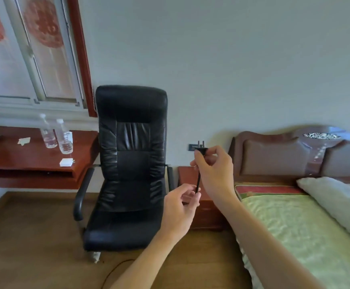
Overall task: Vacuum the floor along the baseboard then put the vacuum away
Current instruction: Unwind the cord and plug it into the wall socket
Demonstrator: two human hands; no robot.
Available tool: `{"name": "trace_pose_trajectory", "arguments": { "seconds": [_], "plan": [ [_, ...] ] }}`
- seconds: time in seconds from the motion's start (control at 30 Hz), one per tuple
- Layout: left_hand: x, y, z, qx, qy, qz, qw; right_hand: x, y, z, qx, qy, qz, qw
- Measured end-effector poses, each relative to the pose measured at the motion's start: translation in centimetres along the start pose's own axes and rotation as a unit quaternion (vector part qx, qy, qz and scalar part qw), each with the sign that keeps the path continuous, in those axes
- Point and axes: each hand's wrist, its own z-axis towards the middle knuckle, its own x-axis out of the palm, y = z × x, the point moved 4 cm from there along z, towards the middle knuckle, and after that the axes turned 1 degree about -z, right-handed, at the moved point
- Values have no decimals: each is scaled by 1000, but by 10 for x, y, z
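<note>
My right hand (214,170) pinches a black power plug (201,148) with its metal prongs pointing up, held just in front of a dark wall socket (191,147). The black cord (198,182) runs down from the plug into my left hand (180,207), which grips it a little lower. More cord (115,270) loops over the wooden floor at the bottom. The vacuum itself is out of view.
A black leather office chair (128,163) stands left of my hands. A red wooden desk (30,159) at the left carries two water bottles (56,134) and a white charger (66,162). A red nightstand (203,211) sits beside the bed (307,226).
</note>
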Motion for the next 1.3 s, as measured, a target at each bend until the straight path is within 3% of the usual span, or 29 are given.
{"name": "trace_pose_trajectory", "arguments": {
  "seconds": [0.37, 0.63, 0.93, 1.3],
  "plan": [
    [140, -50, -46, -79, 45, -42, 995, -155, -66, 5, 47, -121, -40, 991],
    [210, -69, -58, -101, 81, -92, 987, -223, -98, 12, 60, -158, -53, 984],
    [234, -34, -18, -112, 97, -94, 984, -214, -129, 52, 77, -156, -87, 981],
    [236, 49, 115, -127, 64, -125, 982, -120, -176, 181, 75, -127, -133, 980]
  ]
}}
